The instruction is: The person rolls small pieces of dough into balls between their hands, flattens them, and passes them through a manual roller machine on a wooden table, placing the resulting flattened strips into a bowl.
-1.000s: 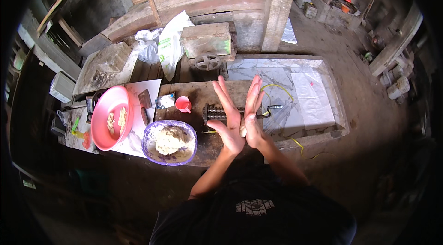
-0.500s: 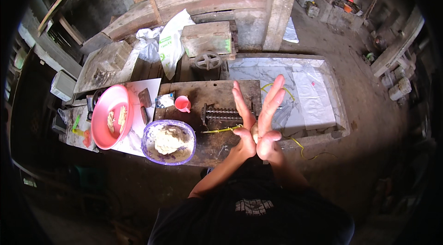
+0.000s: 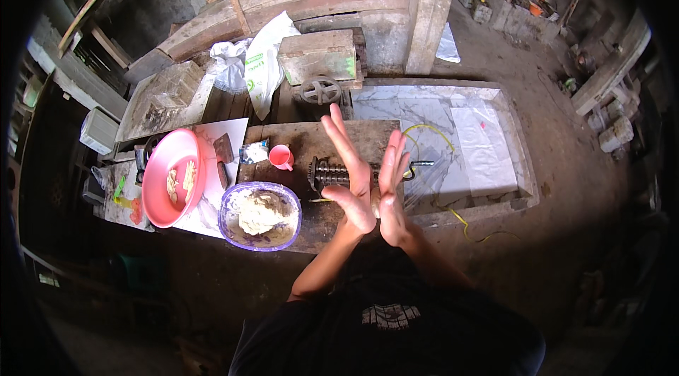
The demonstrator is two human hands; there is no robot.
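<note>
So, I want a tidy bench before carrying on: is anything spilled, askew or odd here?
Nothing looks spilled. The dough sits inside the purple bowl, and the pink cup stands upright. One loose end: a yellow cord trails across the white tray and hangs over the front edge. Both hands are pressed together above the bench.

I see my two hands, left hand and right hand, palm to palm over the middle of the surface. The ribbed roller lies on the surface just behind them, at twelve o'clock. The bowl of dough sits at nine o'clock from my hands, on the near edge. The small cup stands at eleven o'clock, behind the bowl. The basin rests further out at nine o'clock, beyond the bowl. The tray lies at two o'clock, right of the surface.
</note>
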